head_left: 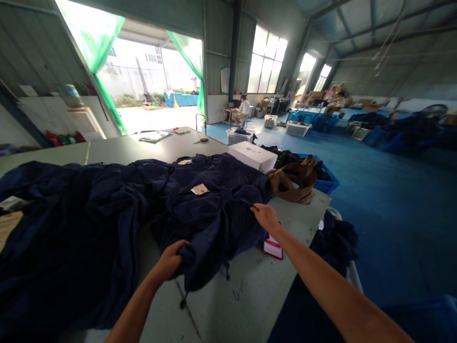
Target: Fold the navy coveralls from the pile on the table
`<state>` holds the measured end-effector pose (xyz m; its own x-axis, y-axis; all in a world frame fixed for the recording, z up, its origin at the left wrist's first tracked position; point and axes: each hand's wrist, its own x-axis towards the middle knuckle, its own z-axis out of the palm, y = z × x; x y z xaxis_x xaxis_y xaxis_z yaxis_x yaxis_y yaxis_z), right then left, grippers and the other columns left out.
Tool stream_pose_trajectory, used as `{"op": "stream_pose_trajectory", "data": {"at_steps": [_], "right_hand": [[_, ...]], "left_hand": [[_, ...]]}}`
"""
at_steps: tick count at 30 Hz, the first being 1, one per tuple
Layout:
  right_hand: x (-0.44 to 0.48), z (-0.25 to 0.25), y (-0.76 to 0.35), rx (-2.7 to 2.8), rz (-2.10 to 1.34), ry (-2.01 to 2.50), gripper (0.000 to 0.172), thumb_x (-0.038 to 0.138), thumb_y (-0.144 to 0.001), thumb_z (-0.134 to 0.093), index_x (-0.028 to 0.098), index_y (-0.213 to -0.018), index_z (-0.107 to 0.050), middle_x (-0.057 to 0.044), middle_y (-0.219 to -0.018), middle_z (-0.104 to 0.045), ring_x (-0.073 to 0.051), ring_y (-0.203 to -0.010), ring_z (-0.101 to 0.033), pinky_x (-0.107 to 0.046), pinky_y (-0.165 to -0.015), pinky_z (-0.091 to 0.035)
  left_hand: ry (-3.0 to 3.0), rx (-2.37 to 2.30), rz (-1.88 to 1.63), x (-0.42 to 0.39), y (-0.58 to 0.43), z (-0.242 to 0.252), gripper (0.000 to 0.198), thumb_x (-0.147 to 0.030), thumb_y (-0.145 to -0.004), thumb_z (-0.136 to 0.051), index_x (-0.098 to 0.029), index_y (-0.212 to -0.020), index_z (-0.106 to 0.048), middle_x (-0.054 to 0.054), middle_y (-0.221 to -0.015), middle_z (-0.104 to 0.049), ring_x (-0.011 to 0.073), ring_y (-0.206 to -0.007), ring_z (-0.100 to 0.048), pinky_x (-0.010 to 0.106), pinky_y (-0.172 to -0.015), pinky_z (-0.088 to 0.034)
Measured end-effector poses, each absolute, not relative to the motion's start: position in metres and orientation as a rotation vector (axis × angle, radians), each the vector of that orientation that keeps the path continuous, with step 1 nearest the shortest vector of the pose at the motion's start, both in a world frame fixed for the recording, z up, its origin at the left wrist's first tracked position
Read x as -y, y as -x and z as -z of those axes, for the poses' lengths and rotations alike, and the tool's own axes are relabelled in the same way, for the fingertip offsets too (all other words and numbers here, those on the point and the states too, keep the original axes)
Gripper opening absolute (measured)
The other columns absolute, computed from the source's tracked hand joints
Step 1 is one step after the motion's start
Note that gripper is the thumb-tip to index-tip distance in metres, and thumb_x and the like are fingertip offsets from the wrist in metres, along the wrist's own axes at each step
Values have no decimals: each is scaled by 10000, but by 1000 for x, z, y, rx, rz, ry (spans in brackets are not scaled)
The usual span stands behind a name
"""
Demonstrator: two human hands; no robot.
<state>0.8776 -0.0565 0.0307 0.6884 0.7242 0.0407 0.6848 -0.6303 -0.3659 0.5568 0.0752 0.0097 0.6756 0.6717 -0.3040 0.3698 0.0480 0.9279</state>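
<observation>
A dark navy garment (210,209) lies bunched on the grey table (246,295), with a small paper tag (199,189) on top. My left hand (170,261) is closed on the garment's near lower edge. My right hand (264,216) pinches the garment's right edge, fingers pressed into the cloth. More navy fabric (64,238) is heaped to the left. A small pink and white object (273,248) lies on the table just under my right wrist.
A white box (252,156) and a brown garment (293,183) sit at the table's far right corner, beside a blue crate (326,183). Scissors (201,140) and papers (154,137) lie farther back. Dark clothes (339,238) hang off the right edge. A person (243,109) sits far off.
</observation>
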Motion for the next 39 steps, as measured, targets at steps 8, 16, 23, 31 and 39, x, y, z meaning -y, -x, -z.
{"op": "stream_pose_trajectory", "data": {"at_steps": [8, 16, 23, 31, 39], "right_hand": [[69, -20, -847, 1364, -147, 2411, 779, 429, -621, -653, 180, -1300, -364, -129, -1320, -414, -260, -1228, -353, -407, -996, -288], [89, 18, -812, 1505, -203, 2605, 1263, 333, -372, -810, 221, -1407, -96, -180, -1387, -260, -384, -1241, -270, -493, -997, -250], [66, 30, -839, 1517, -284, 2237, 844, 78, -599, -518, 174, -1384, -225, -141, -1350, -396, -251, -1213, -387, -426, -1010, -306], [46, -58, -959, 1115, -298, 1945, 404, 114, -599, -459, 173, -971, -605, -39, -946, -658, -214, -921, -585, -350, -860, -443], [-8, -55, -1013, 751, -240, 2119, 431, 419, -776, -468, 148, -1110, -492, -55, -773, -632, -169, -600, -574, -313, -556, -482]], "left_hand": [[-1060, -1326, -611, -127, -577, -10, 330, -271, -768, -446, -190, -1076, -533, 48, -770, -672, 175, -688, -647, 301, -637, -521], [-1028, -1153, -686, -131, -582, 7, 626, -603, -822, -206, -209, -1204, -506, 64, -1045, -661, 196, -1044, -572, 343, -897, -472], [-1121, -1276, -717, -126, -579, 3, 617, -405, -700, -631, -117, -1224, -476, 123, -1202, -573, 215, -1112, -528, 329, -964, -412], [-1116, -1354, -986, -164, -559, -16, 379, -283, -727, -597, -152, -1082, -577, 74, -1035, -665, 211, -983, -604, 337, -890, -474], [-1259, -1485, -898, -194, -561, -11, 334, -325, -659, -632, -190, -963, -604, 81, -999, -668, 260, -1088, -540, 388, -936, -436]]}}
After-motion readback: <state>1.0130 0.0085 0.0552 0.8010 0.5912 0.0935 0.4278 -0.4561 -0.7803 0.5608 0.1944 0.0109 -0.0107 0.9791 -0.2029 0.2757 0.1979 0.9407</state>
